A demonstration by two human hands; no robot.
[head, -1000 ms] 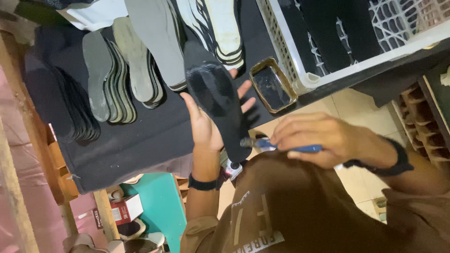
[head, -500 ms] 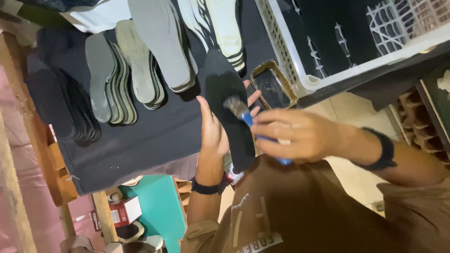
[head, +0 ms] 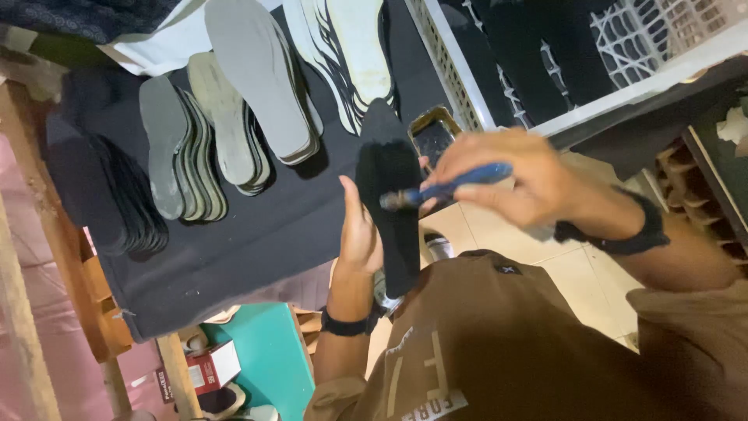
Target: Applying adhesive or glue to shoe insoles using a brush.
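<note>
My left hand (head: 358, 234) holds a black shoe insole (head: 389, 195) from underneath, its length running from the table edge toward my body. My right hand (head: 530, 183) grips a small brush with a blue handle (head: 460, 183). The brush's bristle tip rests on the middle of the insole. Both wrists carry dark bands. My brown shirt (head: 499, 343) fills the lower part of the view.
A black-covered table (head: 257, 234) carries rows of overlapping insoles: black (head: 101, 195), grey (head: 175, 152), pale grey (head: 253, 86) and white (head: 351, 47). A small metal tin (head: 432, 132) sits near the table edge. A white plastic basket (head: 623, 47) stands at right. A teal box (head: 269, 351) lies below.
My right hand has swung the brush up and across the insole, from near my lap to its middle. My left hand has raised the insole slightly.
</note>
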